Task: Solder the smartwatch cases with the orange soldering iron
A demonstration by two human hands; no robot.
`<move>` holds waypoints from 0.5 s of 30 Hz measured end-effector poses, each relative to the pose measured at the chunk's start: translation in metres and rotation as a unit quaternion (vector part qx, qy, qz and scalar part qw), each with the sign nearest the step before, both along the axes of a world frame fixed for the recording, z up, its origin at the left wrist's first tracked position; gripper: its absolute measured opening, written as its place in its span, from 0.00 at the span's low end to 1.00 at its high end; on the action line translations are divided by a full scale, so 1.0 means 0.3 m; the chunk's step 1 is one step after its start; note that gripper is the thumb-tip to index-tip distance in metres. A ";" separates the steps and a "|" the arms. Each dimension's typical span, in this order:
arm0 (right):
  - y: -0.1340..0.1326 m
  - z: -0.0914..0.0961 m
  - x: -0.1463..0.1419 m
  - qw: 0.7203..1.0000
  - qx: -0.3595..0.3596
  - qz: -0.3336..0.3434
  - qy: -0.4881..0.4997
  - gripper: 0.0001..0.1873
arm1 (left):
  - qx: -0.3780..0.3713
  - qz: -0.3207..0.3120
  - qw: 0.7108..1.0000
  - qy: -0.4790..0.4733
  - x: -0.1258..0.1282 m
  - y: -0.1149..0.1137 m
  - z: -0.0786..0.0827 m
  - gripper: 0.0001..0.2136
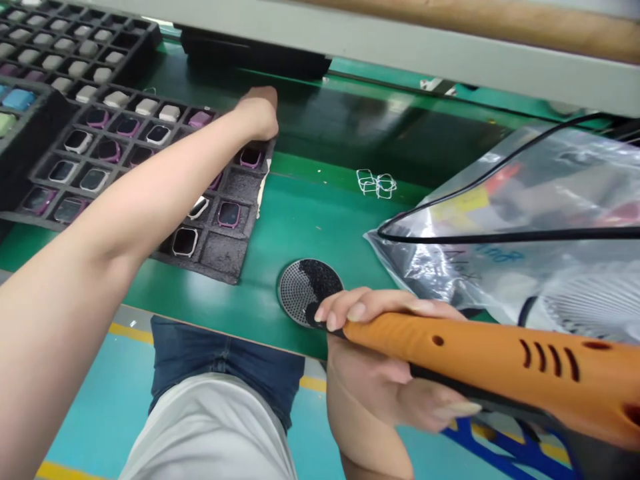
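The right hand (385,353) closes around the orange tool (490,357) nearest the wearer, where a firm grip should steady its narrow end beside the round perforated disc (295,293). Beyond, the left hand (265,99) bends over the far side of the watch tray (220,257), fingers hidden, so its hold cannot be told; light contact would spare the watches (229,215). The smooth green bench (295,213) runs back beneath a grey beam (400,57).

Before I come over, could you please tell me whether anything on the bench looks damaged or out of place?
The right edge of the black tray looks ragged, with a pale strip showing, possibly torn. Thin white loops lie loose on the green bench, outside the tray.
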State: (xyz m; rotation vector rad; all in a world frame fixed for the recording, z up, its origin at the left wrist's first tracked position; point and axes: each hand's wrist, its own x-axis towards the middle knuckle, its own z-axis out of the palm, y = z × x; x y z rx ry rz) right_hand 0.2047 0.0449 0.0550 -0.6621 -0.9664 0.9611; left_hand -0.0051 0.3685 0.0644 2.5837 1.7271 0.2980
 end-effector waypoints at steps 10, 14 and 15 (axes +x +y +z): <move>-0.003 -0.004 0.031 0.998 -0.039 0.006 -0.053 0.24 | -0.007 -0.074 0.977 -0.202 -0.016 -0.794 0.045 0.02; 0.000 -0.004 0.031 0.996 -0.053 0.011 -0.066 0.24 | -0.082 -0.121 0.960 -0.239 -0.001 -1.120 -0.092 0.10; -0.001 -0.004 0.030 0.996 -0.054 0.011 -0.068 0.24 | -0.070 -0.121 0.962 -0.233 0.005 -1.163 -0.119 0.12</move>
